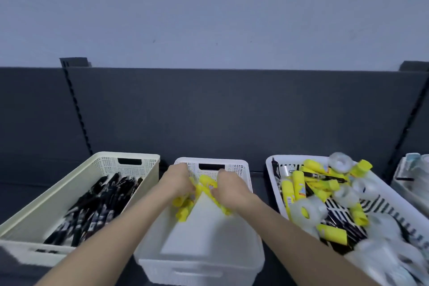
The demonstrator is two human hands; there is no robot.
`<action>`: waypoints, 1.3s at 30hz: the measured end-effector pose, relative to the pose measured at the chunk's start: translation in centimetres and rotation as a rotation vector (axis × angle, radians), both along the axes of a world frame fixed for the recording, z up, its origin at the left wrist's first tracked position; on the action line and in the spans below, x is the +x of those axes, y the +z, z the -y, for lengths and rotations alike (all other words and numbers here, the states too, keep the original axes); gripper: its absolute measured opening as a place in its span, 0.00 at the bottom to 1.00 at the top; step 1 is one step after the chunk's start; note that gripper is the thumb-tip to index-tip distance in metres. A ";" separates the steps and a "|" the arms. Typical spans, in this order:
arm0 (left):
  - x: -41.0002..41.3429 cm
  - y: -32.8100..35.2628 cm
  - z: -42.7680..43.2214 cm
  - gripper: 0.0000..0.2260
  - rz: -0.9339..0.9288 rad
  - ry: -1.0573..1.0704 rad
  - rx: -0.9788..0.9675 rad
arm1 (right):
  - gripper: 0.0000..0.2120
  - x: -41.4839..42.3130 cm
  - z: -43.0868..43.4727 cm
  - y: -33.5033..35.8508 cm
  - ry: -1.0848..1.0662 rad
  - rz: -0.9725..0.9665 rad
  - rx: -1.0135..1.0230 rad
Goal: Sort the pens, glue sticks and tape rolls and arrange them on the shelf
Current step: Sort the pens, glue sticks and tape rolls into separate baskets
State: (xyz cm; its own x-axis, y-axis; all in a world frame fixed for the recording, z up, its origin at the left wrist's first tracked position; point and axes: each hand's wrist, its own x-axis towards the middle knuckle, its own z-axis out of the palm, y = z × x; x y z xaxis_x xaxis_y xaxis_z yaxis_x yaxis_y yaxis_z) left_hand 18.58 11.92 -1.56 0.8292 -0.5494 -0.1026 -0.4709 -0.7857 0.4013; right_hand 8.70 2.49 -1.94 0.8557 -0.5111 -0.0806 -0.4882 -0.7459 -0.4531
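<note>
Inside the middle basket, left hand and right hand each clutch glue sticks beneath them.

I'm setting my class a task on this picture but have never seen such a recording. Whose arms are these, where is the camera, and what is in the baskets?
No machine here: a person works with two bare hands. The one picture comes from a camera worn on the head, looking forward and down, so both arms reach in from below. Baskets stand on a dark shelf. The cream basket on the left holds black pens. The white middle basket holds yellow glue sticks; the left hand and right hand are both in it, gripping those sticks. The right basket holds an unsorted mix of all three kinds, clear tape rolls among them.
</note>
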 end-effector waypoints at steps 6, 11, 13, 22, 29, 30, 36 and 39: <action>0.1 -0.5 1.0 0.04 0.112 -0.173 -0.026 | 0.10 -2.6 1.4 1.4 0.059 0.038 -0.060; -3.2 1.0 3.4 0.04 0.151 -0.278 -0.187 | 0.12 -8.6 7.1 3.4 -0.059 0.168 -0.187; -4.9 1.5 5.3 0.09 0.142 -0.341 -0.237 | 0.10 -11.6 10.1 3.4 -0.154 0.164 -0.214; -12.3 1.8 14.0 0.14 0.270 -0.462 -0.038 | 0.13 -20.3 22.0 1.6 -0.314 0.032 -0.408; -15.8 0.9 17.2 0.18 0.449 -0.371 0.270 | 0.22 -19.6 26.0 0.8 -0.223 -0.131 -0.426; -15.9 0.9 17.4 0.20 0.418 -0.350 0.293 | 0.21 -19.6 26.0 0.6 -0.230 -0.140 -0.428; -16.6 1.4 18.2 0.21 0.308 -0.262 0.300 | 0.15 -19.7 25.9 0.6 -0.208 -0.002 -0.432; -16.7 1.5 18.1 0.15 0.185 -0.250 0.223 | 0.10 -19.2 25.1 0.2 -0.177 0.041 -0.401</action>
